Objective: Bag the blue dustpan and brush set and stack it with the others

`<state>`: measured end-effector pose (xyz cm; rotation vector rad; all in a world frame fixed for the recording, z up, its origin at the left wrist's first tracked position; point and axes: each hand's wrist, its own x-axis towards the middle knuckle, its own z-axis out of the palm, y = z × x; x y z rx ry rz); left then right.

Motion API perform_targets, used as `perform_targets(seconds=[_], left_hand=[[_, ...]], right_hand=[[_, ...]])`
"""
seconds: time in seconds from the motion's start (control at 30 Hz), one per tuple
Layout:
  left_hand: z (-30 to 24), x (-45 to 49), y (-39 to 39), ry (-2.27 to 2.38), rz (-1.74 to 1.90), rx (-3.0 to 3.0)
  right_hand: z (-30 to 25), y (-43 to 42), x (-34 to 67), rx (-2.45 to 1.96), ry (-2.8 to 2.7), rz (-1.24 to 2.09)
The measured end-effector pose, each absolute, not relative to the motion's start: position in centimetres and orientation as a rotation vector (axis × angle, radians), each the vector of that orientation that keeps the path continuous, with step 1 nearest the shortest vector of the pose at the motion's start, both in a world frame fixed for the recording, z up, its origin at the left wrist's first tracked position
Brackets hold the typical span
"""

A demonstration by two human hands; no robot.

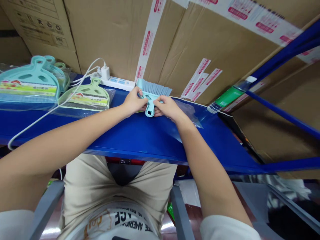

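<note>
At far left of the frame, you have a light-blue dustpan (pixel 32 74) in clear wrap, a printed label across it, with further dustpan handles partly hidden behind. Next rightward, a pale-green dustpan (pixel 92 89), likewise wrapped and labelled; a white cable (pixel 57 106) crosses in front of it. Left of centre, toward the top, a white power strip (pixel 118 82) with a charger plugged in. At centre, your left hand (pixel 134 101), thumb and fingers pinching the left side of a light-blue brush (pixel 150 98). The brush lies between both hands: bristles toward the top of the frame, fanning rightward; handle toward the bottom, its holed end projecting below the grip. Your right hand (pixel 166 106), thumb and fingers closed on the brush's right side, beside the neck of the handle; the fingers' undersides are hidden. Right of that hand, a crumpled clear plastic sheet (pixel 191 111) on the blue tabletop (pixel 140 140). At upper right, one green-labelled bottle (pixel 228 96), tilted, white cap uppermost, near the blue metal frame (pixel 282 113).
</note>
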<state>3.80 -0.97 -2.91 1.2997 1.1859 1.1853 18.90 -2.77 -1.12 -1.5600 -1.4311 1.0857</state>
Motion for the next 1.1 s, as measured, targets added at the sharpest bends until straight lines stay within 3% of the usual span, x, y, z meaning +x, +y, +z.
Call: perform_targets(seconds=[0.3,0.5,0.8,0.93,1.1], left_hand=[[-3.7,3.6,0.1,1.111,1.536,1.543],[-3.0,3.7,-0.4,1.087,1.508,1.577],[-2.4,3.6,-0.5,1.058,1.524,1.445],[-1.9,3.1,-0.5,1.026,1.564,1.416],[-1.7,3.6,-1.1,0.975,1.487,1.410]], right_hand=[[-1.4,-2.6,17.9,-1.403,-1.459,0.947],[-2.3,-1.9,18.2,-1.346,-1.472,0.893],[-2.2,-2.0,19.1,-1.326,-1.531,0.552],[-1.9,-1.9,19.4,-1.463,-1.507,0.825],[-2.2,-1.4,19.4,-1.295,-1.407,1.066]])
